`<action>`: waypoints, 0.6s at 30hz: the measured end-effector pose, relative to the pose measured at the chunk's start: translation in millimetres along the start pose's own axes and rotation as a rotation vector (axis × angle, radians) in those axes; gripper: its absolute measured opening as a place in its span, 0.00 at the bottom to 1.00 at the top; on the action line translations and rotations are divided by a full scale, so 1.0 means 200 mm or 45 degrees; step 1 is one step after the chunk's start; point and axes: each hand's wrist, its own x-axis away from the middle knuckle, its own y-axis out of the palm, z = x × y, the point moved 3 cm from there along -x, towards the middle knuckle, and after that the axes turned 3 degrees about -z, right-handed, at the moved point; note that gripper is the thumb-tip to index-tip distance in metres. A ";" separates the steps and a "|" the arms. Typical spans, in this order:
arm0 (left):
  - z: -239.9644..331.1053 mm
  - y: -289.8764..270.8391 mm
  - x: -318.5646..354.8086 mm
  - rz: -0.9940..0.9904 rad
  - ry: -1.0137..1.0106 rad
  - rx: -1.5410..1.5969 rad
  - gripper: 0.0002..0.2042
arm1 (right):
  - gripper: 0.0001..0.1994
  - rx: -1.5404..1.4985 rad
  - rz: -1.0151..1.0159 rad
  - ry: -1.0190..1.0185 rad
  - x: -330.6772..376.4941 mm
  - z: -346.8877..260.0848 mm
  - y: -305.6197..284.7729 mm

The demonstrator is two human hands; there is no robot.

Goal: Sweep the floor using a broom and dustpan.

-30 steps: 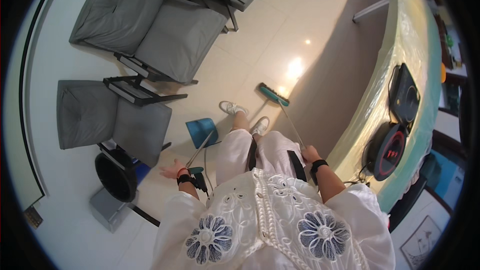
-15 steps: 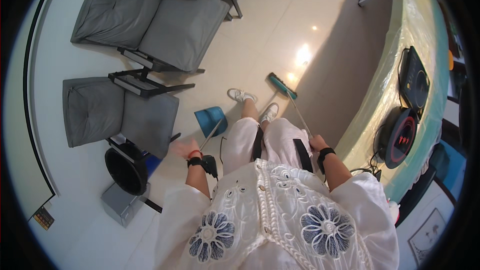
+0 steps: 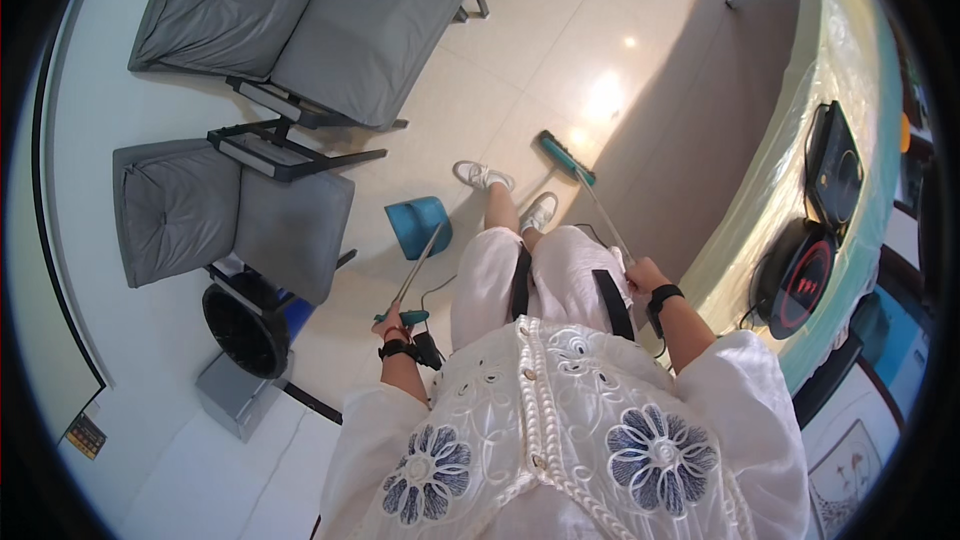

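Note:
My left hand (image 3: 392, 322) is closed on the green grip at the top of a dustpan's pole. The blue dustpan (image 3: 418, 227) rests on the floor at the far end of that pole, left of my feet. In my right hand (image 3: 647, 276) is the thin pole of a broom. Its green head (image 3: 566, 157), with dark bristles, lies on the floor a little ahead and to the right of my white shoes (image 3: 484, 176). Dustpan and broom head are apart.
Grey cushioned armchairs (image 3: 290, 225) line the left side, with a black round bin (image 3: 246, 325) and a grey box (image 3: 238, 388) near them. On the right, a plastic-covered table (image 3: 740, 210) carries a black cooktop (image 3: 795, 280) and another flat black appliance (image 3: 834, 165).
My left hand has come down and right, its fingers now around the dustpan's grip, which shows plainly. My right hand has shifted slightly right, still on the broom pole. The view has moved a little.

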 end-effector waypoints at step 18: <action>0.18 -0.22 -0.30 0.149 0.281 -0.141 0.10 | 0.14 -0.686 0.048 0.080 0.17 0.09 0.12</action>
